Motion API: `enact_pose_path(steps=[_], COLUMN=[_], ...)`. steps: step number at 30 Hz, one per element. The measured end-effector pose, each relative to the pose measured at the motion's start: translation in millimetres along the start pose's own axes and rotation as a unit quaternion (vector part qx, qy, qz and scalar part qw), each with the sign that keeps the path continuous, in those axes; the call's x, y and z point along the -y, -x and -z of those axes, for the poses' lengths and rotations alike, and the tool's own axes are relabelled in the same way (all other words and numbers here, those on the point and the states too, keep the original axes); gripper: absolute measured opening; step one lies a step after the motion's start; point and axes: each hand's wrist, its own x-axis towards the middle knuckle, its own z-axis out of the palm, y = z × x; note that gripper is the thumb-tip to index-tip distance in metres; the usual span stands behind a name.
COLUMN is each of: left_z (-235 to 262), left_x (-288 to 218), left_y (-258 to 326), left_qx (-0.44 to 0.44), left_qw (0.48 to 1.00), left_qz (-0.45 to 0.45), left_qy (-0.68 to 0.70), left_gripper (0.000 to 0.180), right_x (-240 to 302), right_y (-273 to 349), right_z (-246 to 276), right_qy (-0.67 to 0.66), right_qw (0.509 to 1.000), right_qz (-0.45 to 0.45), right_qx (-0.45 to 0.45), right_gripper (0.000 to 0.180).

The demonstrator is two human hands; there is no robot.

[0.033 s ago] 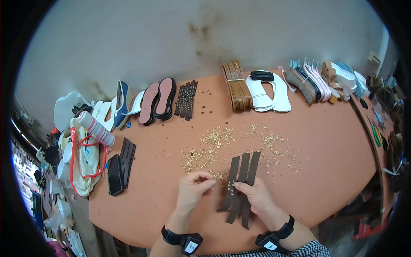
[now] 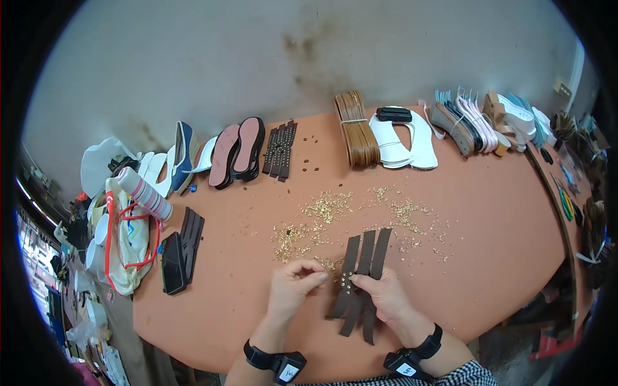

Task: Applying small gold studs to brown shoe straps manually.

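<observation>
My right hand (image 2: pixel 384 293) grips a dark brown strap piece (image 2: pixel 367 252) cut into three long strips, the thumb pressing on its middle. Several small gold studs (image 2: pixel 346 283) sit in its left strip. Just left of it, apart from the strips, my left hand (image 2: pixel 295 285) is closed in a pinch, thumb against forefinger; whatever is between the fingertips is too small to make out. Beyond both hands, loose gold studs (image 2: pixel 327 206) lie scattered in patches over the brown tabletop (image 2: pixel 502 257). Farther back rests a stack of studded strap pieces (image 2: pixel 280 151).
Along the back stand pink-topped soles (image 2: pixel 224 154), a blue shoe (image 2: pixel 185 151), a bundle of tan strips (image 2: pixel 356 132), white sole shapes (image 2: pixel 423 145) and wedge soles (image 2: pixel 452 125). At the left lie a phone (image 2: pixel 173 262), plain dark straps (image 2: pixel 192 235) and a red-handled bag (image 2: pixel 135 254).
</observation>
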Motion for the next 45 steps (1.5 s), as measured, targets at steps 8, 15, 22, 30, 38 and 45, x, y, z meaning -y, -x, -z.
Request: enact_pose_path(steps=[8,15,22,30,38,45], left_z=[-18,-21,-15,-19,-17,-15], left_x=[8,3,12,8,11,9], left_y=[9,10,5,6,6,8], left_qx=[0.013,0.02,0.071,0.106,0.104,0.1], left_qw=[0.962,0.921,0.974,0.98,0.988,0.992], left_qz=[-0.236,-0.313,-0.206,-0.168,-0.115,-0.068], left_qy=[-0.135,-0.229,-0.068,-0.019,0.0,0.03], left_gripper=[0.007,0.012,0.012,0.011,0.01,0.012], right_x=[-6,-6,-2,-2,-5,-1], right_y=[3,11,13,14,14,14], right_z=[1,-6,-6,-6,-2,-3], right_qy=[0.026,0.011,0.032,0.071,0.102,0.143], right_qw=[0.998,0.998,0.997,0.995,0.99,0.984], right_qz=[0.029,0.037,0.032,0.045,0.066,0.07], right_qx=[0.042,0.047,0.057,0.058,0.066,0.077], right_gripper=[0.011,0.014,0.015,0.013,0.012,0.013])
